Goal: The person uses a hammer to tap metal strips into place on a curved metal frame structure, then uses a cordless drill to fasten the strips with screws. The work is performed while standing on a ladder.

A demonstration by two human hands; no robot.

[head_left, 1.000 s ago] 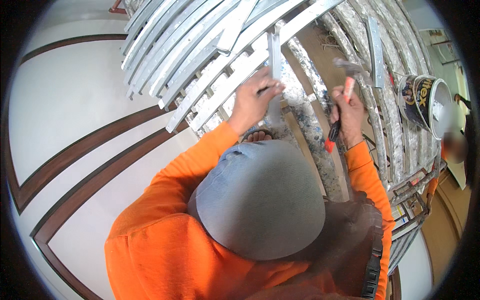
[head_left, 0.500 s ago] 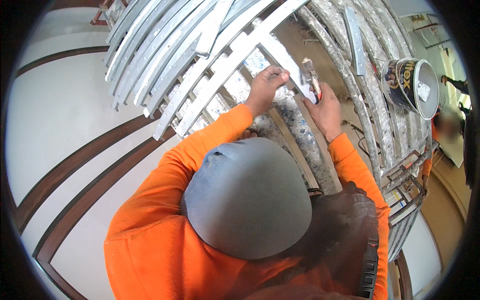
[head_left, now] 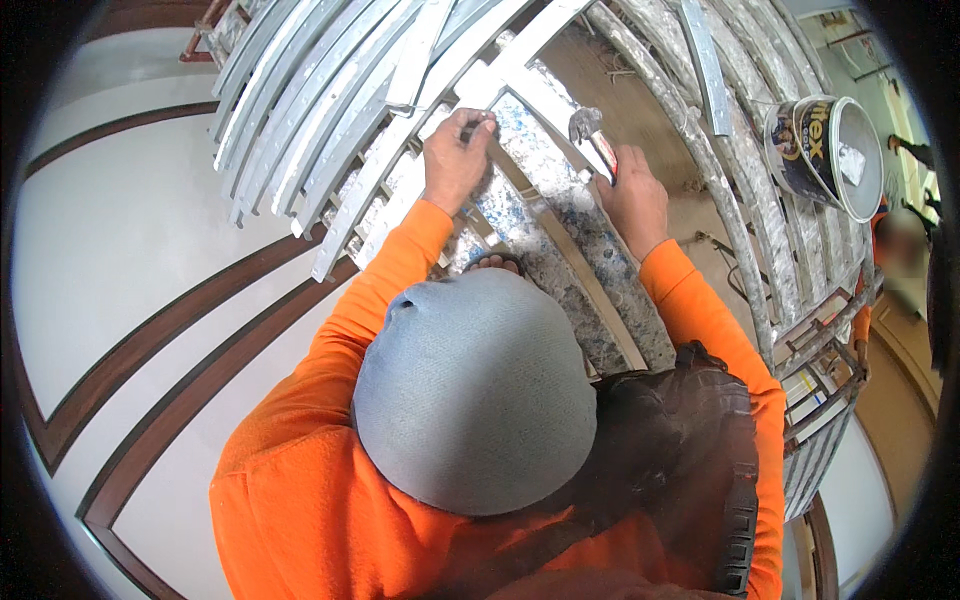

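My right hand (head_left: 635, 200) is closed around a hammer (head_left: 603, 152) with a grey metal head and a partly red handle. The hammer's head is raised over a pale metal strip (head_left: 547, 102), close to where that strip meets another. To its left, my left hand (head_left: 455, 168) is closed, with thumb and fingertips pinched together. Anything between those fingertips is too small to make out. Below both hands are paint-spattered planks (head_left: 600, 235) with gaps between them.
Many long metal channels (head_left: 300, 110) lie side by side at the left. Rough poles (head_left: 690, 150) run along the right, with a loose metal piece (head_left: 708, 75) across them. A dark bucket (head_left: 795, 150) holds something white. Another person (head_left: 895, 260) is at far right.
My left hand has moved left, away from the joined strips. My right hand has shifted slightly left, and the hammer's head now tilts further left.
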